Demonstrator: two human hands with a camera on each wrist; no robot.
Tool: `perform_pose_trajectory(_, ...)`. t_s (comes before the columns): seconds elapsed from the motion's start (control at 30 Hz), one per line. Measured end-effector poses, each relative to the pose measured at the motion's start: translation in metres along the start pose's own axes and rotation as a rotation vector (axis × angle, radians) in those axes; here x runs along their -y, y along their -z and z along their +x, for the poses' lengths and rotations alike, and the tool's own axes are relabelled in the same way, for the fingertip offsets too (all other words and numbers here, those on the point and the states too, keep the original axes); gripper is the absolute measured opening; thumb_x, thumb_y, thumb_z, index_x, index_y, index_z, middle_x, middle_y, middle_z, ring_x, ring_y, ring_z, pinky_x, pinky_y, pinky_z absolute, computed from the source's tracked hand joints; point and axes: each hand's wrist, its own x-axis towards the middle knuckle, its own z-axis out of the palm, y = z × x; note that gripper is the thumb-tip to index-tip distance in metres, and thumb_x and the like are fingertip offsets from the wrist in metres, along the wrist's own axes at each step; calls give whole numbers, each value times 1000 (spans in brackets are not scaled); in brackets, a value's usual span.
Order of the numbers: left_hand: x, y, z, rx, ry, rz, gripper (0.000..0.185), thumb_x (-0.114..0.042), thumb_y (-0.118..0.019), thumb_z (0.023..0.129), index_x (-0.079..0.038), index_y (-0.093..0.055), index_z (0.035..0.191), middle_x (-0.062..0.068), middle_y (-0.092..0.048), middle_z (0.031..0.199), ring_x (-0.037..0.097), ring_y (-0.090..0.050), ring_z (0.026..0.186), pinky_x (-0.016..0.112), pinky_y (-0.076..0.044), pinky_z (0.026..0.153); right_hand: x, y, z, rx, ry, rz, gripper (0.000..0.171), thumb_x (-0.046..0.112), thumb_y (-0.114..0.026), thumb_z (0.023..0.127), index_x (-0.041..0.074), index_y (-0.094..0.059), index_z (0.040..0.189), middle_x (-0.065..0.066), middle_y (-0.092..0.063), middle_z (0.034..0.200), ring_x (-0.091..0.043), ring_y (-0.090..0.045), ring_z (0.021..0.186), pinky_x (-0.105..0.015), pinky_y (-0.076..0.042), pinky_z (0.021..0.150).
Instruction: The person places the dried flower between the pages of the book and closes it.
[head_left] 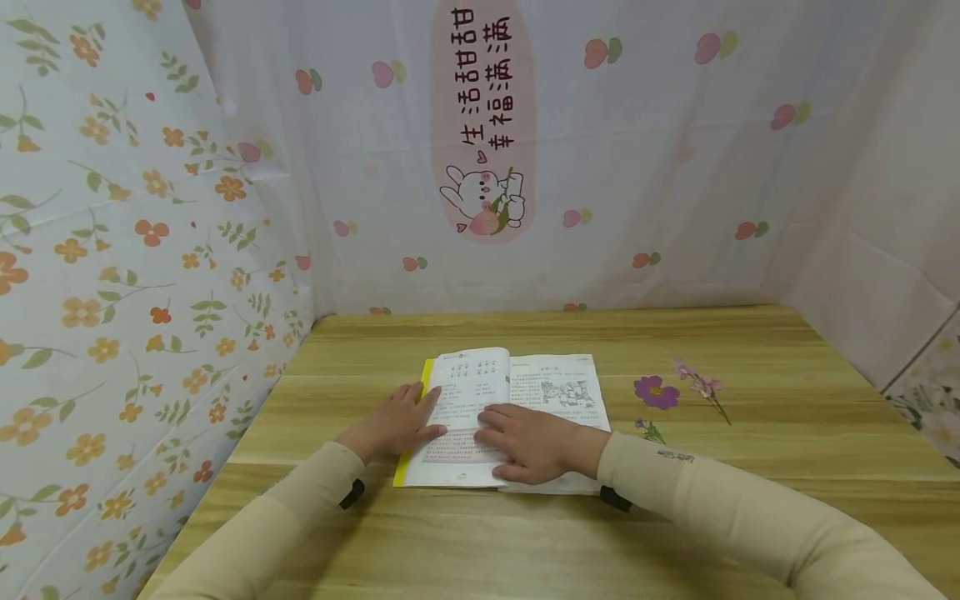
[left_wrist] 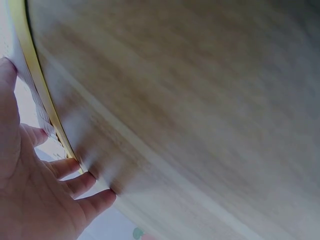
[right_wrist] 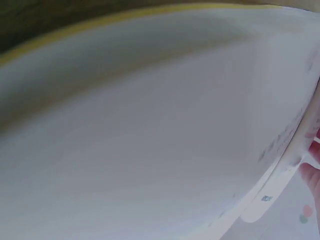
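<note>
Head view was bright, evenly lit, soft shadows, edges bowed. Both wrist views were blurred; the right one, possibly too close, washed out pale.

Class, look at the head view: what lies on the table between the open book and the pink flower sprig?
A purple flower lies between the book and the pink sprig, on the table; the head view shows it.

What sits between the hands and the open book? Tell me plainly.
Nothing visible. The left hand rests on the open book at its yellow left edge, and the right hand lies flat on the pages. Both touch it directly.
</note>
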Motion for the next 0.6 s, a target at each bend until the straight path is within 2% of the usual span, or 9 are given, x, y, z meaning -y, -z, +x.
perform_pose_trajectory(0.23, 0, -2, 0, -21, -8, 20, 77, -57, -45, 97, -7, -27, 154, 26, -32, 148, 42, -32, 134, 54, -31, 106, -2, 2, -14, -65, -81, 125, 60, 50, -42, 101, 8, -42, 144, -11, -43, 145, -24, -37, 135, -37, -27, 111)
perform_pose_trajectory(0.4, 2, -3, 0, -26, -11, 15, 77, -56, -46, 97, -7, -28, 153, 26, -33, 147, 42, -33, 133, 54, -32, 105, -10, 3, -31, -126, -167, 163, 62, 51, -40, 101, 7, -42, 145, -11, -43, 145, -25, -39, 134, -39, -30, 109)
perform_pose_trajectory(0.6, 1, 0, 0, -15, -8, 12, 77, -57, -45, 98, -7, -27, 154, 25, -31, 148, 42, -32, 134, 54, -31, 106, -25, 10, -59, -241, -273, 257, 58, 41, -53, 100, 2, -43, 142, -17, -44, 143, -33, -41, 133, -48, -33, 107)
